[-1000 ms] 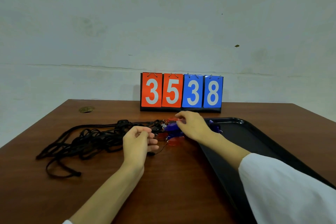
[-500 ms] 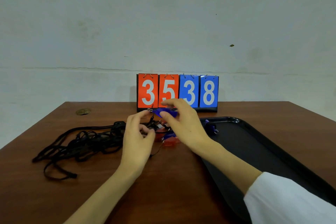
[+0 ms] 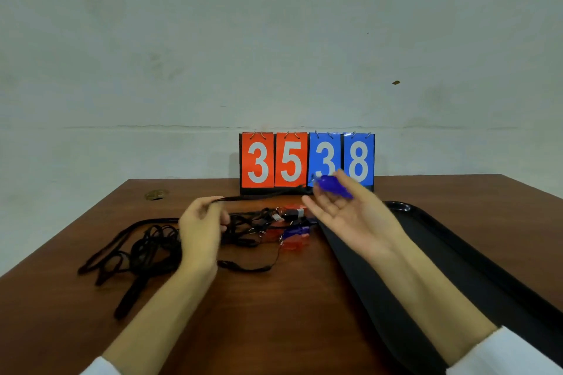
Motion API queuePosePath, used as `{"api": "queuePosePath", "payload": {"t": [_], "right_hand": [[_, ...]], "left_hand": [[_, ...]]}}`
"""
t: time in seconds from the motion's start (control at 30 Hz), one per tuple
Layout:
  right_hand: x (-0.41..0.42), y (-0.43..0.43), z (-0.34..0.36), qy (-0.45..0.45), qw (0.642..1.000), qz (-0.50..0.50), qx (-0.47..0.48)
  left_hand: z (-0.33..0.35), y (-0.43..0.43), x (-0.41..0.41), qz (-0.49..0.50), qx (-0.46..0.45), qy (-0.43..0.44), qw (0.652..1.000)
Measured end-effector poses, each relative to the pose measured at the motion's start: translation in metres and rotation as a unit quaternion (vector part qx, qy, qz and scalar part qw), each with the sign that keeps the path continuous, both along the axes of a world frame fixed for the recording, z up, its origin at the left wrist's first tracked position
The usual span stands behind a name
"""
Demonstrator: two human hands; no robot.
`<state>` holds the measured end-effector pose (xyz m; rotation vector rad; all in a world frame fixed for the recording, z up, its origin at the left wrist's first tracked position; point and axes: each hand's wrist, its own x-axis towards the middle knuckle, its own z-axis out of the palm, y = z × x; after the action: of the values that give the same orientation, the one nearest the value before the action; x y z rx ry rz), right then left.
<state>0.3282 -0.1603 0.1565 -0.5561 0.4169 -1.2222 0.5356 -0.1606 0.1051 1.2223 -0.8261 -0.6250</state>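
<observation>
My right hand (image 3: 350, 218) is raised palm-up in front of the score cards and pinches a blue whistle (image 3: 330, 184) between thumb and fingers. A black lanyard (image 3: 262, 197) runs taut from that whistle leftwards to my left hand (image 3: 199, 228), which pinches it at its fingertips. Below, on the table, lie other red and blue whistles (image 3: 294, 236) with metal rings. Their black cords form a tangled pile (image 3: 143, 251) spreading to the left.
A black tray (image 3: 457, 256) lies on the right of the brown table (image 3: 274, 320), its near-left rim under my right forearm. A flip scoreboard (image 3: 306, 161) reading 3538 stands at the back edge against the wall. A brass grommet (image 3: 156, 194) sits at the back left.
My right hand has lifted the blue whistle up and to the right, away from the pile. My left hand has slid left along its lanyard, pulling the cord straight.
</observation>
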Motion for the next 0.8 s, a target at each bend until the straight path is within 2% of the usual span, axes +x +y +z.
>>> {"api": "queuePosePath", "payload": {"t": [0.07, 0.1, 0.13, 0.2, 0.27, 0.33, 0.4, 0.43, 0.63, 0.7, 0.8], "right_hand": [[0.005, 0.005, -0.006, 0.067, 0.996, 0.046, -0.030], [0.008, 0.006, -0.010, 0.162, 0.983, 0.061, -0.059], [0.009, 0.007, -0.014, 0.277, 0.954, 0.068, -0.091], [0.015, 0.008, -0.023, 0.459, 0.876, 0.061, -0.132], [0.020, 0.007, -0.032, 0.553, 0.816, 0.040, -0.161], [0.022, 0.006, -0.041, 0.638, 0.741, -0.006, -0.211], [0.020, 0.004, -0.050, 0.676, 0.697, -0.049, -0.233], [0.018, 0.004, -0.051, 0.673, 0.699, -0.068, -0.232], [0.013, 0.005, -0.031, 0.526, 0.804, -0.180, -0.210], [0.015, 0.007, -0.025, 0.493, 0.830, -0.167, -0.201], [0.017, 0.007, -0.017, 0.474, 0.844, -0.144, -0.204]], "left_hand": [[0.004, -0.005, 0.016, -0.037, -0.017, 0.172, 0.984], [0.008, -0.006, 0.023, -0.069, -0.033, 0.252, 0.965], [0.013, -0.006, 0.026, -0.105, -0.045, 0.316, 0.942], [0.022, -0.002, 0.031, -0.177, -0.072, 0.363, 0.912], [0.031, 0.005, 0.030, -0.212, -0.093, 0.291, 0.928], [0.036, 0.012, 0.024, -0.195, -0.118, 0.147, 0.963], [0.040, 0.017, 0.019, -0.172, -0.144, 0.020, 0.974], [0.040, 0.017, 0.017, -0.170, -0.143, -0.024, 0.975], [0.025, 0.023, -0.012, -0.224, -0.015, -0.183, 0.957], [0.017, 0.026, -0.026, -0.234, -0.014, -0.186, 0.954], [0.007, 0.030, -0.047, -0.266, -0.008, -0.137, 0.954]]}}
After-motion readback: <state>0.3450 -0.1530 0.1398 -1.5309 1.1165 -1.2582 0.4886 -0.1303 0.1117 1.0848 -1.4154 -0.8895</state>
